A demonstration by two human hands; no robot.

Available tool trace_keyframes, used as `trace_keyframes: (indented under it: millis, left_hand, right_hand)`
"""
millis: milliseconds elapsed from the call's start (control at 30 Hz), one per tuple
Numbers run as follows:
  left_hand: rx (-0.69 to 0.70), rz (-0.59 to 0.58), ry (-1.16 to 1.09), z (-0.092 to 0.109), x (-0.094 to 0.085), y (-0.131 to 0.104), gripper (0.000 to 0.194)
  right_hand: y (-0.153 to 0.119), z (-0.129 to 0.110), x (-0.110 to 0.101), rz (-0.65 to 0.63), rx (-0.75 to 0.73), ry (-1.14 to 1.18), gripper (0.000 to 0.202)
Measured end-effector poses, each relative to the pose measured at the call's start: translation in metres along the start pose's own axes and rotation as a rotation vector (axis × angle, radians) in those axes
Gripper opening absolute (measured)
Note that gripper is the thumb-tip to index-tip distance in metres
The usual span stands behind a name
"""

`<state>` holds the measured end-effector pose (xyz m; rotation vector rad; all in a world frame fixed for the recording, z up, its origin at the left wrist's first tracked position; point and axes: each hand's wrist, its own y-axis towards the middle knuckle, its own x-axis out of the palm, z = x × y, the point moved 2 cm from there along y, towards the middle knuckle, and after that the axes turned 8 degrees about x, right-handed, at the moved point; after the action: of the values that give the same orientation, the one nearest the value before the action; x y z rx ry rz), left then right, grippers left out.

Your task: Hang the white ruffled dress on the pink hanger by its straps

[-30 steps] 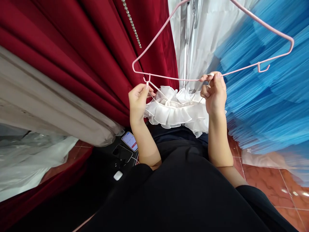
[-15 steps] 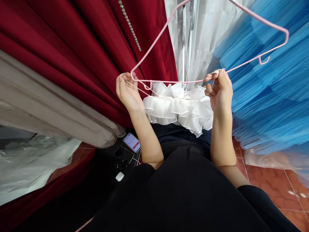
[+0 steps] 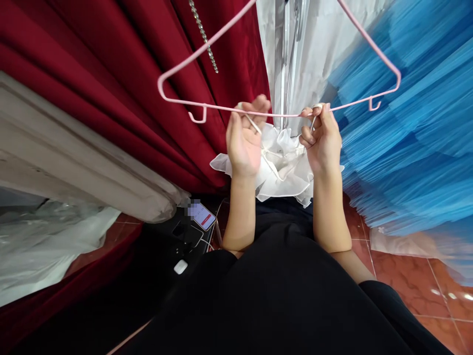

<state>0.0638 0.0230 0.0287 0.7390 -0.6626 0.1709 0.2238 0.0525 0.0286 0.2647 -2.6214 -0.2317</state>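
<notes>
A pink clothes hanger (image 3: 284, 115) spans the upper part of the head view, its bottom bar running just in front of my fingers. My left hand (image 3: 246, 140) is at the bar left of the middle, with a white strap (image 3: 253, 124) caught at its partly curled fingers. Farther right, my right hand (image 3: 323, 140) pinches the bar together with another piece of white strap (image 3: 313, 122). Below and behind both hands hangs a white ruffled garment (image 3: 283, 185), partly covered by my left wrist. The hanger's top hook lies outside the view.
Dark red curtain-like fabric (image 3: 148, 88) with a beaded strip (image 3: 203, 34) hangs on the left, blue tulle (image 3: 406, 123) on the right. A phone (image 3: 203, 217) and a small white case (image 3: 181, 266) lie on a black surface at lower left. Red floor tiles (image 3: 406, 276) show at lower right.
My left hand has moved right along the bar from the hanger's left corner, closer to my right hand. The hanger has shifted left and levelled; the ruffled garment has bunched together.
</notes>
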Motion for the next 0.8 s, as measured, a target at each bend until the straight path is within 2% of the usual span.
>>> trace_keyframes:
  millis: [100,200,267,367,467,567,733,800]
  left_hand:
    - [-0.010,0.031,-0.066,-0.006,0.011,-0.005,0.030]
    - [-0.012,0.100,-0.040,-0.005,0.010,-0.001,0.032]
    - [-0.017,0.146,-0.017,-0.004,0.006,0.004,0.034]
    - [-0.029,0.169,-0.024,-0.004,0.003,0.008,0.034]
    - [-0.040,0.165,-0.028,-0.006,0.003,0.009,0.034]
    - [-0.042,0.160,-0.019,-0.005,-0.001,0.011,0.034]
    - [-0.034,0.141,0.034,-0.002,-0.012,0.018,0.036]
    - [-0.034,0.140,0.074,-0.002,-0.013,0.019,0.037]
  right_hand:
    - [-0.004,0.006,0.004,-0.005,0.044,-0.072,0.044]
    - [-0.011,0.005,-0.003,-0.018,0.061,-0.128,0.028]
    - [-0.015,0.000,-0.017,0.069,-0.003,-0.134,0.023]
    - [-0.019,-0.009,-0.044,0.270,-0.158,-0.122,0.032]
    - [-0.022,-0.012,-0.062,0.418,-0.248,-0.151,0.034]
    - [-0.024,-0.012,-0.072,0.494,-0.259,-0.160,0.026]
    - [-0.027,-0.012,-0.092,0.633,-0.210,-0.046,0.016]
    - [-0.028,-0.016,-0.095,0.642,-0.211,-0.056,0.015]
